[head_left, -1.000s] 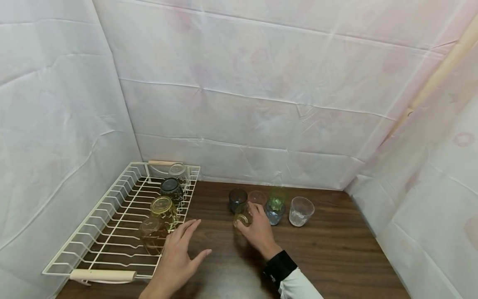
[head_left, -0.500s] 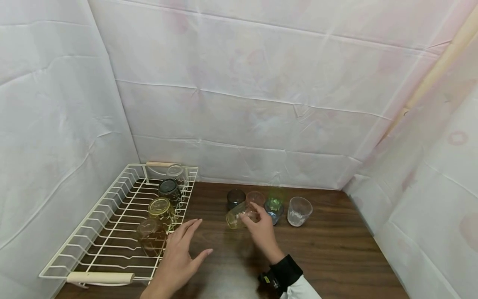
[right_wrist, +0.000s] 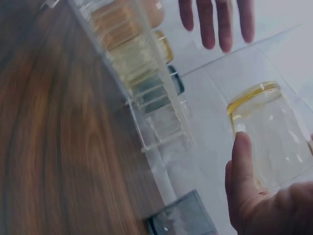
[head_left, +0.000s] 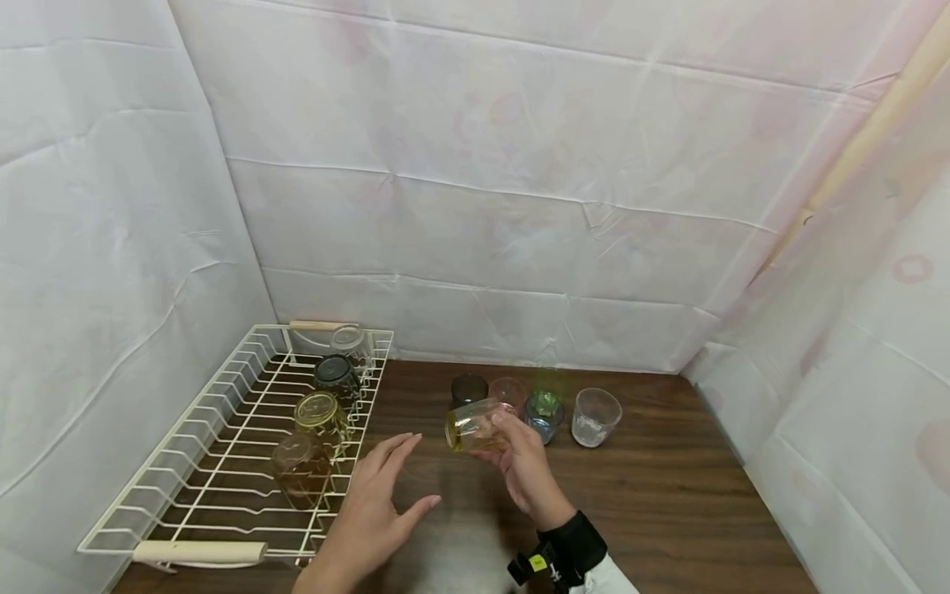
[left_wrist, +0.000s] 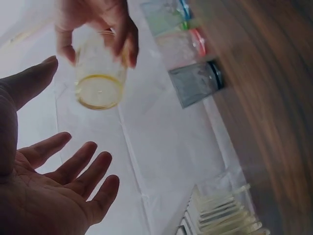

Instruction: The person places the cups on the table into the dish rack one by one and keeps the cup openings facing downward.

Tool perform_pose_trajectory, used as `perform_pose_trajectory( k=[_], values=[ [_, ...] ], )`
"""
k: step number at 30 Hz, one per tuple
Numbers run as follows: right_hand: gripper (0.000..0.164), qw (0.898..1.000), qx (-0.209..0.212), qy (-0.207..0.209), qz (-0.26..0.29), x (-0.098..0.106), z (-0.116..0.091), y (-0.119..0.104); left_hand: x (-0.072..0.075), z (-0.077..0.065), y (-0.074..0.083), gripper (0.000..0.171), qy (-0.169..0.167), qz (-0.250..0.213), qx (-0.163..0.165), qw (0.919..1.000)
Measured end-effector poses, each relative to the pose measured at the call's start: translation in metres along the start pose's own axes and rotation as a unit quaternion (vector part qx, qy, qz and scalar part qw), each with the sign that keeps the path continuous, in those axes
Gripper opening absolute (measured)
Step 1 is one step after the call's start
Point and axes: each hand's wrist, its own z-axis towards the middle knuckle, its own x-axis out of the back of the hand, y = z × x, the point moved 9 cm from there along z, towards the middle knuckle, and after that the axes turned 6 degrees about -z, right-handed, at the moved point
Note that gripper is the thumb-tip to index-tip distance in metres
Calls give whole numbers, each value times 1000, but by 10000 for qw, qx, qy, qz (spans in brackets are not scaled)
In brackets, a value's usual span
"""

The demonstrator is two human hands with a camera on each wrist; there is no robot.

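My right hand (head_left: 529, 470) grips a pale yellow drinking glass (head_left: 475, 425) near its rim, lifted off the table and tipped sideways. The glass's base points left, toward my left hand (head_left: 377, 511). That hand is empty, its fingers spread and the thumb apart, beside the front right of the dish rack (head_left: 202, 552). In the left wrist view the yellow glass (left_wrist: 99, 90) hangs beyond my left fingertips. The right wrist view shows my thumb along the glass (right_wrist: 274, 134). Behind it stand a dark grey glass (head_left: 469, 388) and a pink glass (head_left: 509, 391), partly hidden.
Along the rack's right side sit upside-down glasses: a clear one (head_left: 352, 340), a dark one (head_left: 337, 375), a yellow one (head_left: 321, 412) and an amber one (head_left: 300, 470). A blue glass (head_left: 544, 425), a green glass (head_left: 547, 388) and a clear tumbler (head_left: 596, 418) stand on the table's right.
My right hand has picked the yellow glass up from the table and tipped it from upright onto its side, base to the left. My left hand has shifted slightly right.
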Motion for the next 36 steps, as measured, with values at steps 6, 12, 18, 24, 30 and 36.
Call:
perform_pose_trajectory(
  k=[6, 12, 18, 24, 30, 36],
  values=[
    [35, 9933, -379, -531, 953, -5, -6, 8, -5, 7, 12, 85, -21, 43, -234, 9997],
    [39, 9788, -750, -776, 1739, -12, -11, 15, -9, 18, 26, 89, -31, -108, -463, 9989],
    [39, 9706, -903, -669, 2128, -14, -14, 19, -18, 29, 34, 88, -209, -351, -585, 9974],
    [43, 9651, -1019, -691, 2310, -18, -18, 20, -29, 40, 34, 89, -358, -449, -582, 9967],
    [42, 9592, -999, -1062, 2422, -24, -23, 18, -43, 45, 32, 95, -511, -561, -658, 9949],
    [41, 9532, -1002, -1152, 2609, -27, -28, 16, -49, 46, 34, 90, -451, -679, -752, 9938]
  ],
)
